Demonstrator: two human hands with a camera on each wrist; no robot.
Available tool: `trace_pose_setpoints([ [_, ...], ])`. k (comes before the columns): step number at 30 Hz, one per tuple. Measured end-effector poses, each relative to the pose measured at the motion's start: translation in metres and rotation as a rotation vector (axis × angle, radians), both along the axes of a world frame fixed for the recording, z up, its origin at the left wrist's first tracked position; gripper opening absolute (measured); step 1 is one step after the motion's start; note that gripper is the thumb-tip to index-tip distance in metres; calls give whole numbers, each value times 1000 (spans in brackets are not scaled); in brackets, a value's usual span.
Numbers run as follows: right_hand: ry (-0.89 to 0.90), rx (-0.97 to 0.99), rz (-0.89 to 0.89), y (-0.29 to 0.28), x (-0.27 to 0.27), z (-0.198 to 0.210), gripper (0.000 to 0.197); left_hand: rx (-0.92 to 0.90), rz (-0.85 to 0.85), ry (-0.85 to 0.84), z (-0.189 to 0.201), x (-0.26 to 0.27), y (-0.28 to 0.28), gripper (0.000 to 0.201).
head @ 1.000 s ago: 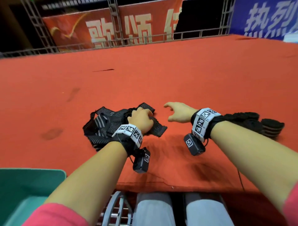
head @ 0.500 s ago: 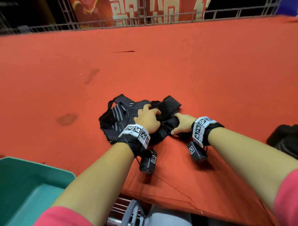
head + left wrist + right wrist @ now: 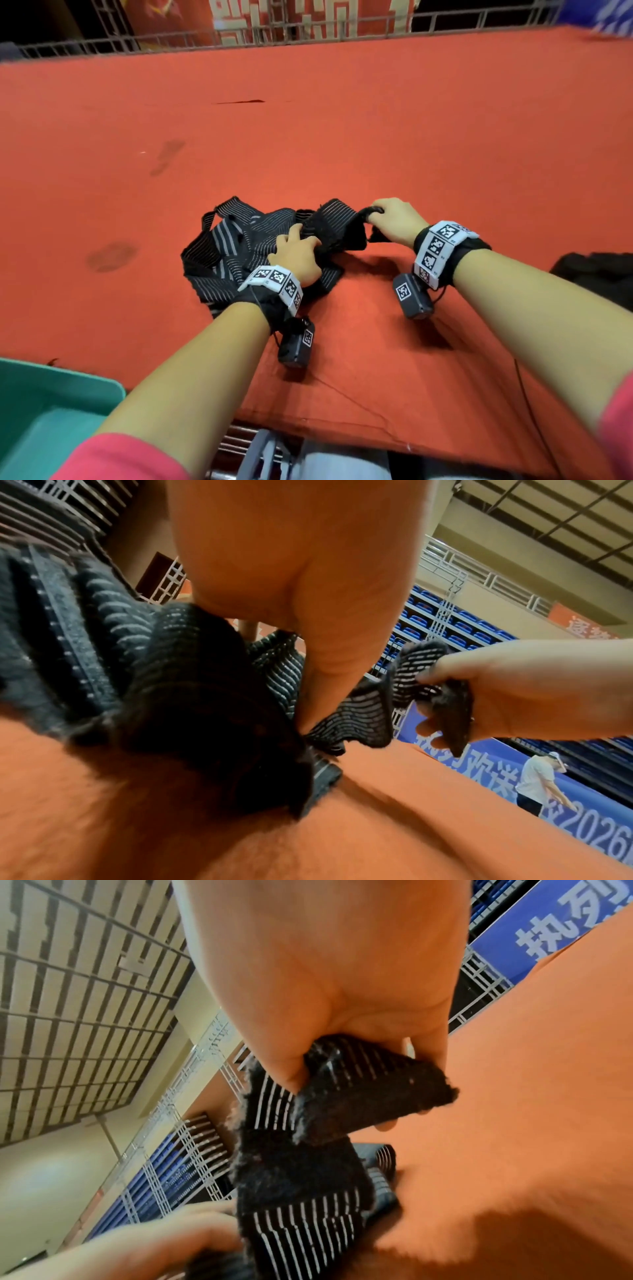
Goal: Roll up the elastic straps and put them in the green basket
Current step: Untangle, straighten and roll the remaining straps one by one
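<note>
Elastic straps (image 3: 239, 246) lie tangled at my 12 o'clock — my left hand (image 3: 296, 255) grips the heap, my right hand (image 3: 394, 219) pinches one end — pulling may drag neighbouring straps along.

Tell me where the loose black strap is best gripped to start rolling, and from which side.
Probably at its free end, coming from the right: that end of the elastic strap sticks out of the tangle, where the right hand pinches it, while the left hand holds the pile down.
</note>
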State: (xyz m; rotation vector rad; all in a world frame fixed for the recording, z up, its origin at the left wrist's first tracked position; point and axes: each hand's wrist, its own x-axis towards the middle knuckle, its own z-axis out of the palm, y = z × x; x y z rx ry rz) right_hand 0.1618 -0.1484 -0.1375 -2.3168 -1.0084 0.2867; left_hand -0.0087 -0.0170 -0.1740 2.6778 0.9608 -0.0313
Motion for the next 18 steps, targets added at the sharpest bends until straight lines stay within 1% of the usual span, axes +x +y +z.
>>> trace_pose_setpoints([
  [4, 19, 129, -14, -15, -1, 33, 18, -37, 14, -21, 14, 2, -7, 64],
  [8, 2, 205, -37, -31, -7, 61, 18, -8, 16, -60, 28, 1, -21, 68],
  [11, 53, 274, -39, -42, -10, 76, 26, 34, 0, -160, 40, 3, -34, 76],
  [13, 59, 312, -28, -46, -11, 83, 26, 42, -32, -257, 49, 8, -44, 81],
  [15, 48, 346, -24, -52, -19, 94, 22, 36, -66, -322, 57, 14, -52, 75],
  [16, 36, 358, -26, -55, -23, 99, 20, 40, -85, -324, 61, 17, -56, 67],
  [18, 8, 365, -33, -60, -27, 105, 18, 29, -100, -329, 62, 23, -62, 44],
])
